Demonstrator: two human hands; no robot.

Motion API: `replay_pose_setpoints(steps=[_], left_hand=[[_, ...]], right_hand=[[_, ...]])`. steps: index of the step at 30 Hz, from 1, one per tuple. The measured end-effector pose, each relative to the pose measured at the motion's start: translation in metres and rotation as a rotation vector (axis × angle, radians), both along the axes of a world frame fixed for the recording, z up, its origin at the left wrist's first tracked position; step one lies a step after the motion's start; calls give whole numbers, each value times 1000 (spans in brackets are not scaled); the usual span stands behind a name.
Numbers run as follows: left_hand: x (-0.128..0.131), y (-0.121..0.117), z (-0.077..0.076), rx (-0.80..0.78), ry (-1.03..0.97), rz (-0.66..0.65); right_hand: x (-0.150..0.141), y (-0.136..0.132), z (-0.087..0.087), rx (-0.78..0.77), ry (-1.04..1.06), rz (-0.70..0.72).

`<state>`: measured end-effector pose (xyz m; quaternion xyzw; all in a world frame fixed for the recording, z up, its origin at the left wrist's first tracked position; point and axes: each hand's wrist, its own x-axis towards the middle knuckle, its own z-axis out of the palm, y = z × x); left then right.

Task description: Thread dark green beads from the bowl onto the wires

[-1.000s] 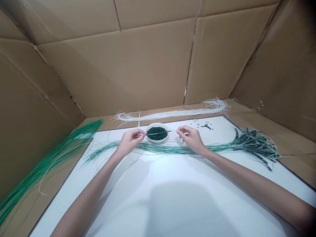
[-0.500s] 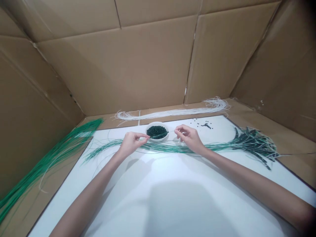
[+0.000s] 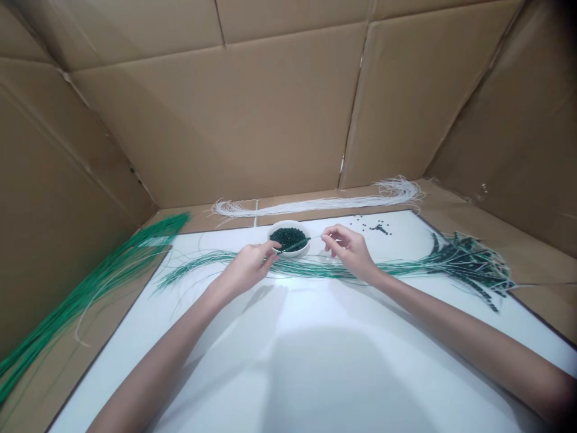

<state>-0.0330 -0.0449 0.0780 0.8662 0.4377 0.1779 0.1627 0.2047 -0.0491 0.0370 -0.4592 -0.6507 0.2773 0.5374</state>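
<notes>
Between my two hands a thin wire is stretched, strung with a row of dark green beads [image 3: 296, 245]. Thumb and fingers of my left hand [image 3: 249, 266] pinch the beaded row at its left end. My right hand [image 3: 350, 248] grips the bare wire to the right, fingertips together. Just behind the strung row stands a white bowl [image 3: 288, 222] full of small dark green beads [image 3: 285, 234]. Under both hands lies a long bundle of green wires [image 3: 311, 269]; at its right end the strands carry dark beads [image 3: 473, 264].
Loose dark beads [image 3: 382, 229] lie scattered right of the bowl on the white board [image 3: 216, 373]. Behind it runs a bundle of white wires [image 3: 311, 205]. Green wires [image 3: 90, 294] spread over cardboard at left. Cardboard walls [image 3: 279, 120] enclose the back and sides.
My left hand has shifted slightly right and lower, and its end of the beaded wire now tilts down. My right hand keeps its hold. The view has moved a little.
</notes>
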Motion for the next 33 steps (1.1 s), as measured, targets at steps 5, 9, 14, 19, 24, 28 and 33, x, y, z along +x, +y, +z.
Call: replay_pose_setpoints(steps=[5,9,14,19,24,28,33], left_hand=[[3,0,0,-30,-103,-1],[6,-2,3,-25,-113,17],[10,-7,5,54,-156,50],[11,-10,0,159,-245,115],[11,-11,-2,197,-314,119],[11,-11,-3,204,-344,108],[12,-11,-2,130,-382,120]], right_hand=[[0,0,0,4,-1,-5],[1,1,-1,-3,-9,-5],[1,0,0,-5,-2,4],[-2,-4,5,-14,-10,48],[-2,-6,8,-8,-9,52],[-1,-6,9,-14,-18,43],[-2,-7,10,-18,-7,41]])
